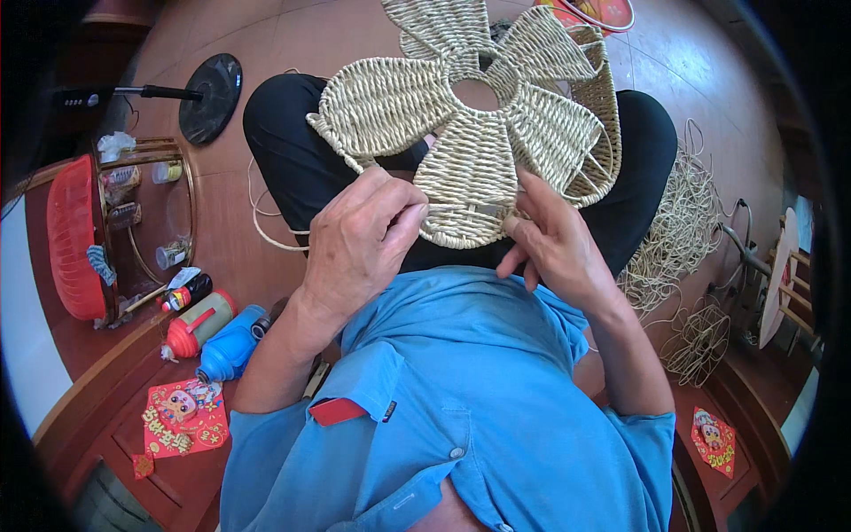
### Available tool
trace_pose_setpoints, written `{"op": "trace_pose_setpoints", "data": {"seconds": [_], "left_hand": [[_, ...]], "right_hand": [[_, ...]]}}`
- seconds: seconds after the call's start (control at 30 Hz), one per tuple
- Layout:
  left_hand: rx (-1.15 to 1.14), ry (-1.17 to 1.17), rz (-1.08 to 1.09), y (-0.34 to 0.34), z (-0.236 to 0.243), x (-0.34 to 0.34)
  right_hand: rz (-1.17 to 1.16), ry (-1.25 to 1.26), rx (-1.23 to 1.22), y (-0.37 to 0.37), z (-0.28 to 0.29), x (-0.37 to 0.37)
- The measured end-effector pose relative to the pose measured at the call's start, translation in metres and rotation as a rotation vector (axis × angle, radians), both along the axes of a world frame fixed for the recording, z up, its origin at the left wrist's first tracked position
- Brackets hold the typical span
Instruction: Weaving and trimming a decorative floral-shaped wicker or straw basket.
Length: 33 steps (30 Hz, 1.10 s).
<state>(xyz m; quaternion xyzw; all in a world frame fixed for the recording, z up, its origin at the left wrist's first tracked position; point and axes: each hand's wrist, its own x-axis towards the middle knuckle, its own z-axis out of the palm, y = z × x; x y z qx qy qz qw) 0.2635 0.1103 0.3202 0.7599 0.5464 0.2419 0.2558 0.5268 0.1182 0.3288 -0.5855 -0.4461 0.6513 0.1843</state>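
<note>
A woven straw-cord piece shaped like a flower (372,106) rests over my lap, with several broad petals around a round central hole. My left hand (363,230) is closed in a pinch beside the left edge of the nearest petal (465,177); what lies between its fingertips is hidden. The fingers of my right hand (554,235) grip that petal's right edge near its lower end, the other fingers curled loosely below. Some open gaps show in the weave near the petal's tip. A pale cord (270,232) loops out left of my left wrist.
A heap of loose straw cord (678,222) lies on the floor at right, with a smaller coil (700,341) nearer. At left are a fan's round base (210,97), a rack with jars (146,204), a blue flask (232,344) and a red-topped flask (199,324).
</note>
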Motion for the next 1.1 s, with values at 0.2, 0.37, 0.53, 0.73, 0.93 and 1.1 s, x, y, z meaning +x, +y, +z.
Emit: {"op": "trace_pose_setpoints", "data": {"seconds": [0.2, 0.37, 0.53, 0.73, 0.93, 1.1], "left_hand": [[-0.206, -0.113, 0.071, 0.005, -0.004, 0.002], [-0.151, -0.085, 0.040, 0.006, -0.005, 0.002], [-0.089, -0.075, 0.019, 0.010, -0.005, 0.002], [-0.044, -0.055, -0.025, 0.014, -0.007, 0.003], [0.027, -0.054, -0.036, 0.013, -0.012, 0.008], [0.155, 0.042, -0.118, 0.012, -0.010, 0.020]], "right_hand": [[0.036, 0.290, -0.155, 0.015, -0.010, 0.002], [0.001, 0.323, -0.184, 0.014, -0.011, 0.001], [-0.048, 0.296, -0.154, 0.008, -0.009, -0.003], [-0.029, 0.322, -0.167, 0.010, -0.013, -0.001], [-0.032, 0.316, -0.176, 0.011, -0.014, 0.000], [-0.022, 0.291, -0.188, 0.013, -0.013, 0.000]]}}
